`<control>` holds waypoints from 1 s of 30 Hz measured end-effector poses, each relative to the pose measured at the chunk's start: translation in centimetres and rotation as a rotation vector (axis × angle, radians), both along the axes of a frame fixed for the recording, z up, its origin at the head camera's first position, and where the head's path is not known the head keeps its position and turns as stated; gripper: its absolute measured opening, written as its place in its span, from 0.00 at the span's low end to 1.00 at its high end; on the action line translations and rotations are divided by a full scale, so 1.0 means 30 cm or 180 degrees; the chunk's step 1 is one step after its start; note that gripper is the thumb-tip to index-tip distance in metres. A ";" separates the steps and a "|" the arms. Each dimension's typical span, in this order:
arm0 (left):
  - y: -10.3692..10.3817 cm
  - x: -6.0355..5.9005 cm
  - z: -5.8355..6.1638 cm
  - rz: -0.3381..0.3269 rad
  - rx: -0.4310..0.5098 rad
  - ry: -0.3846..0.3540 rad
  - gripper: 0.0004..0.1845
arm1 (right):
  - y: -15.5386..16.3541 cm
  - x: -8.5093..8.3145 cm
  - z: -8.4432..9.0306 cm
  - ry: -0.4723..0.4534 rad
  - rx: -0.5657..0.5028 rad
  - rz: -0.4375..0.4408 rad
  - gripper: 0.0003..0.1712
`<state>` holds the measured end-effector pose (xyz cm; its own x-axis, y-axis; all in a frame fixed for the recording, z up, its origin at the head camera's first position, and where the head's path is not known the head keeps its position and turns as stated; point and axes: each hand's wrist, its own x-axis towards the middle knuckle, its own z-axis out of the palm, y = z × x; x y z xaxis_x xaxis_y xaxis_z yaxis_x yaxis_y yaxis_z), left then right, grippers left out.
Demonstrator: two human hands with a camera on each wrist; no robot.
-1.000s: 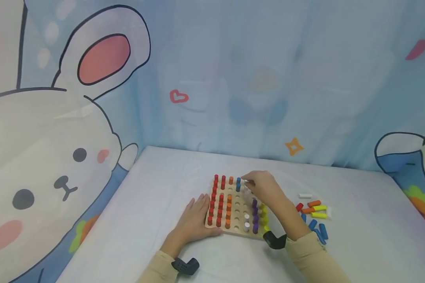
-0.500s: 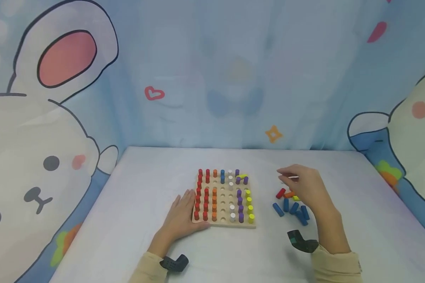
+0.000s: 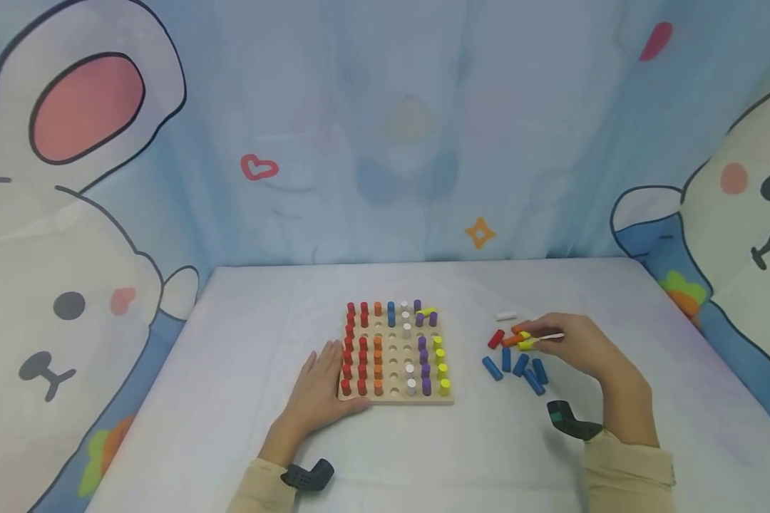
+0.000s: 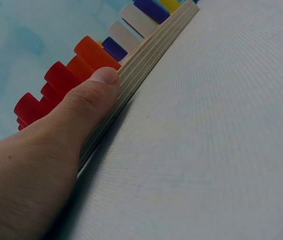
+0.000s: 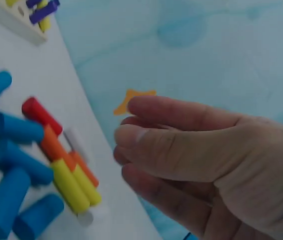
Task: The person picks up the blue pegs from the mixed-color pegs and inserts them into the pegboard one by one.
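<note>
Two hands: the right hand [image 3: 577, 347] has left the wooden peg board [image 3: 394, 396] and now sits over the loose pegs [image 3: 516, 353] on the counter [image 3: 488, 456], well to the board's right.
Right grip: fingers curled, pinching a thin white peg [image 3: 550, 336] between fingertips and thumb in the head view (the right wrist view shows the curled fingers [image 5: 181, 140] but not the peg itself).
Left grip: the left hand [image 3: 321, 388] stays flat on the counter, its thumb [image 4: 89, 102] pressed against the board's near left edge; fingers straight, holding nothing.
What changed: a second ago the right hand was at the far row of the board by the blue pegs; since then it has crossed to the pile, and the board shows a white peg in that far row.
Meaning: one peg looks seated and another is being picked up, so the filling goes on, by my judgement; many holes in the middle columns are bare.
Loose pile: blue pegs [image 3: 520, 365], a red peg [image 3: 496, 339], orange and yellow ones touching, one white peg [image 3: 505, 315] apart.
</note>
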<state>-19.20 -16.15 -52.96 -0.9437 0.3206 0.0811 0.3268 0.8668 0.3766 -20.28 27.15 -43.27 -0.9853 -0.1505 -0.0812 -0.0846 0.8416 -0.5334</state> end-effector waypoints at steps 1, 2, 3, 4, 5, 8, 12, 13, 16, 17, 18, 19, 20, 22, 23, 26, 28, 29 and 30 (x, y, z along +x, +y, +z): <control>-0.001 0.000 0.000 0.0008 -0.0007 0.0000 0.65 | 0.014 -0.001 -0.011 -0.0071 0.0021 -0.0001 0.20; -0.002 0.001 0.000 0.0018 -0.0025 -0.0005 0.65 | 0.028 -0.002 -0.022 -0.0135 0.0033 -0.0008 0.21; -0.003 0.002 0.000 0.0024 -0.0037 -0.0012 0.66 | 0.040 -0.003 -0.031 -0.0186 0.0055 -0.0003 0.21; -0.004 0.002 0.000 0.0026 -0.0043 -0.0009 0.66 | 0.050 -0.004 -0.040 -0.0245 0.0082 -0.0017 0.21; -0.004 0.002 0.000 0.0018 -0.0024 0.0005 0.65 | 0.058 -0.006 -0.048 -0.0318 0.0099 -0.0040 0.21; -0.005 0.003 0.001 0.0018 -0.0022 0.0016 0.65 | 0.074 -0.012 -0.070 -0.0551 0.0112 -0.0104 0.22; -0.006 0.002 0.000 0.0025 -0.0028 0.0018 0.65 | 0.079 -0.018 -0.092 -0.0766 0.0063 -0.0127 0.23; -0.006 0.002 0.000 0.0026 -0.0029 0.0018 0.65 | 0.080 -0.019 -0.096 -0.0796 0.0048 -0.0127 0.23; -0.006 0.002 0.002 0.0032 -0.0007 -0.0002 0.65 | 0.083 -0.020 -0.105 -0.0829 0.0037 -0.0107 0.24; -0.005 0.002 0.003 0.0036 0.0007 -0.0006 0.65 | 0.084 -0.019 -0.105 -0.0835 0.0034 -0.0097 0.25; -0.005 0.001 0.002 0.0035 0.0016 -0.0006 0.65 | 0.086 -0.019 -0.108 -0.0836 0.0027 -0.0098 0.25; -0.004 0.001 0.003 0.0038 0.0016 -0.0009 0.65 | 0.088 -0.019 -0.110 -0.0833 0.0017 -0.0081 0.25; -0.004 0.001 0.004 0.0039 0.0013 -0.0014 0.65 | 0.091 -0.020 -0.112 -0.0835 0.0011 -0.0063 0.26; -0.002 0.000 0.004 0.0035 0.0022 -0.0010 0.65 | 0.097 -0.022 -0.117 -0.0852 -0.0012 -0.0028 0.26; -0.002 0.000 0.005 0.0031 0.0025 -0.0006 0.65 | 0.100 -0.022 -0.119 -0.0868 -0.0027 -0.0020 0.27; 0.001 0.000 0.008 0.0021 0.0019 -0.0007 0.65 | 0.106 -0.022 -0.125 -0.0910 -0.0027 0.0015 0.28; 0.004 0.001 0.009 0.0014 0.0017 0.0000 0.65 | 0.107 -0.018 -0.125 -0.0929 -0.0035 0.0029 0.28; 0.005 0.001 0.009 0.0010 0.0009 0.0004 0.65 | 0.106 -0.015 -0.124 -0.0935 -0.0045 0.0042 0.29; 0.005 0.002 0.008 0.0007 0.0012 0.0009 0.65 | 0.106 -0.013 -0.124 -0.0942 -0.0059 0.0072 0.29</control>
